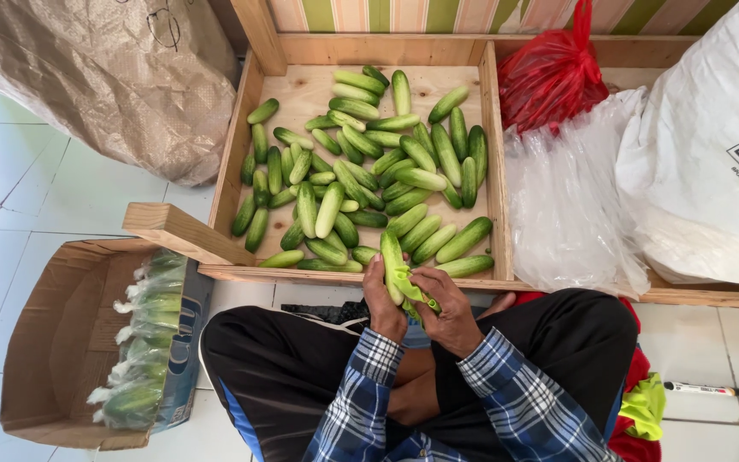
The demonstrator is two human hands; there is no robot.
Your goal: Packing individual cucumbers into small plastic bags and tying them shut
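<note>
Left hand [384, 301] fingers wrapped around a cucumber [392, 261], held upright at the tray's 6 o'clock edge. Right hand [448, 310] pinches a green cloth [410, 287] against it, so likely mid-wipe. Wooden tray [241, 141]: loose cucumber pile [369, 167]. Cardboard box [62, 342] at 8 o'clock: plastic-wrapped cucumbers [143, 342]. Plastic bags [570, 205] at 3 o'clock.

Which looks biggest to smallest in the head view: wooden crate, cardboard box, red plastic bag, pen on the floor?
1. wooden crate
2. cardboard box, nearer the camera, so its rank against the crate is unsure
3. red plastic bag, partly hidden
4. pen
</note>
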